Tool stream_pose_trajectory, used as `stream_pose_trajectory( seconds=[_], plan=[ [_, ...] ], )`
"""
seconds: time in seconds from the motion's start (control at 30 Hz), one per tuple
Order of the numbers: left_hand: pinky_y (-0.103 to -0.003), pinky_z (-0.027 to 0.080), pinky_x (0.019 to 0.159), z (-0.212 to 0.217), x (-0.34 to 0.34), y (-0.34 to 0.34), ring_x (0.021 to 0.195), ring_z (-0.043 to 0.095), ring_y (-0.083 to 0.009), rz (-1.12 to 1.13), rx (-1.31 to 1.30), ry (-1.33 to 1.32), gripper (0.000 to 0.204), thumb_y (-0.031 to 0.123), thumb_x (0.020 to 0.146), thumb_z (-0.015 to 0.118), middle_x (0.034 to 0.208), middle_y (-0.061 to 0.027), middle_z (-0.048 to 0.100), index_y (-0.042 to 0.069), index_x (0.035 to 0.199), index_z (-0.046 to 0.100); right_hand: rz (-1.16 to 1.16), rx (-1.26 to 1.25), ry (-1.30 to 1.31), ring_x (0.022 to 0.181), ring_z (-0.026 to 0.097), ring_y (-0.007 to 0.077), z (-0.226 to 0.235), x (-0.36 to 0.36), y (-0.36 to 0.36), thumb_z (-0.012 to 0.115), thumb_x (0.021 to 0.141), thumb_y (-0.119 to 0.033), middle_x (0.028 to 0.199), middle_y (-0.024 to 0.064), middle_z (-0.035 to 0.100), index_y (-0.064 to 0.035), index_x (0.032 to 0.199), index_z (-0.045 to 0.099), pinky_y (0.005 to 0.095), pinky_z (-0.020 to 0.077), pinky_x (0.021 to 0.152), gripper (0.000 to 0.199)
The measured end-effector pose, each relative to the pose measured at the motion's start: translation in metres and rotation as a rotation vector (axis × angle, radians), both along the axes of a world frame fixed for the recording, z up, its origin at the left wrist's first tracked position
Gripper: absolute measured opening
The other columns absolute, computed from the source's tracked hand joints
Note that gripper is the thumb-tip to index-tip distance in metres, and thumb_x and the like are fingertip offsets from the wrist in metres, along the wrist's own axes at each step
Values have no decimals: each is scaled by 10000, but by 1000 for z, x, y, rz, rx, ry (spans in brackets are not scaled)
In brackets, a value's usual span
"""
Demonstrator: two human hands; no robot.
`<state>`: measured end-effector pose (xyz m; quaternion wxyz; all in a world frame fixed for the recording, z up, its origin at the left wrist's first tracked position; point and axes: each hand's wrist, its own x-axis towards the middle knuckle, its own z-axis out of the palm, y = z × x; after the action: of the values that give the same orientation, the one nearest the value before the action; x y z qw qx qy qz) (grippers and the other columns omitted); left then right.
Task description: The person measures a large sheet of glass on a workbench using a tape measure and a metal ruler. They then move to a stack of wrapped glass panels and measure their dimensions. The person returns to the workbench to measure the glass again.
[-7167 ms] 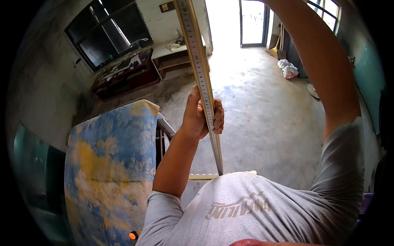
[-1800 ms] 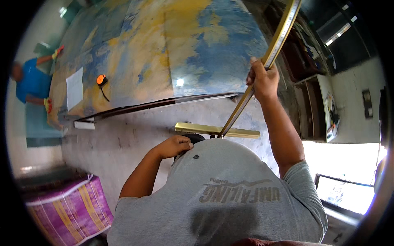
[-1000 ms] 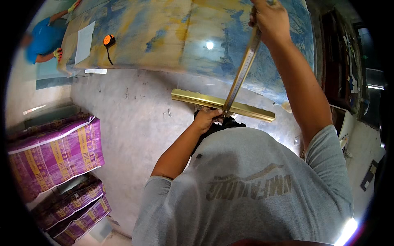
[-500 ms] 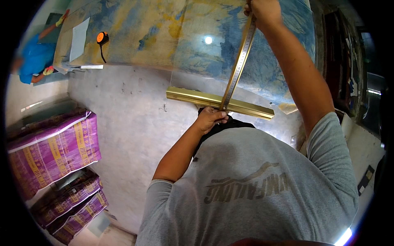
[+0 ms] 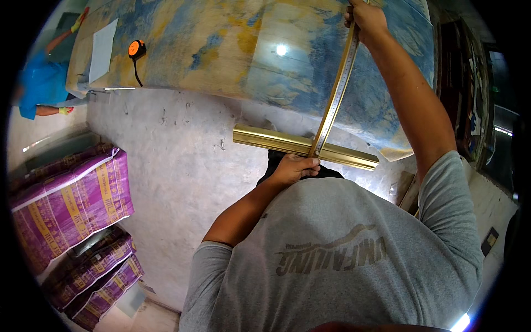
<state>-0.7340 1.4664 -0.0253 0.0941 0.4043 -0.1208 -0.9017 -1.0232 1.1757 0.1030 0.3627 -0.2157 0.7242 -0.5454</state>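
My right hand (image 5: 366, 21) grips the upper part of a long gold metal strip (image 5: 335, 97) that runs down toward my chest. My left hand (image 5: 294, 167) holds the strip's lower end close to my body. Just beyond that hand a short gold metal profile (image 5: 276, 142) lies on the concrete floor, crossed by the strip. Behind it stands a large blue and yellow patterned slab (image 5: 232, 50), and the strip leans over its face.
An orange tape measure (image 5: 135, 50) and a white sheet of paper (image 5: 103, 48) lie on the slab at the left. Purple wrapped packs (image 5: 66, 193) are stacked at the lower left. A person in blue (image 5: 41, 91) is at the far left. A dark cabinet (image 5: 470, 94) stands at the right.
The view has swung from the room to the slab and floor. Over the last second my hands and the strip have barely shifted; the purple packs slid slightly left in view.
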Motion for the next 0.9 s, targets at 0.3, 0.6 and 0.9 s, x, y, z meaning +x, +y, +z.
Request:
stream_pose_trajectory(
  seconds=[0.3,0.6,0.9],
  plan=[
    [-343,591,760,4,8,-22,814,688,-211,124,-5,-51,231,131,905,747,896,-115,700,-48,1038,687,53,-30,-4,427,491,199,-11,2,-30,700,947,-326,550,54,521,-73,720,560,377,396,402,368],
    [-360,578,790,2,13,4,874,657,-225,79,80,-8,247,101,943,680,995,-154,660,-62,1117,613,116,6,25,557,599,215,-13,10,2,762,905,-295,672,115,607,42,862,586,404,515,555,383],
    [-334,562,753,2,6,15,869,660,-195,104,18,52,230,113,943,695,991,-127,671,-45,1095,627,56,8,83,572,609,222,6,9,20,764,900,-344,668,113,606,31,863,581,403,499,552,419]
  ],
)
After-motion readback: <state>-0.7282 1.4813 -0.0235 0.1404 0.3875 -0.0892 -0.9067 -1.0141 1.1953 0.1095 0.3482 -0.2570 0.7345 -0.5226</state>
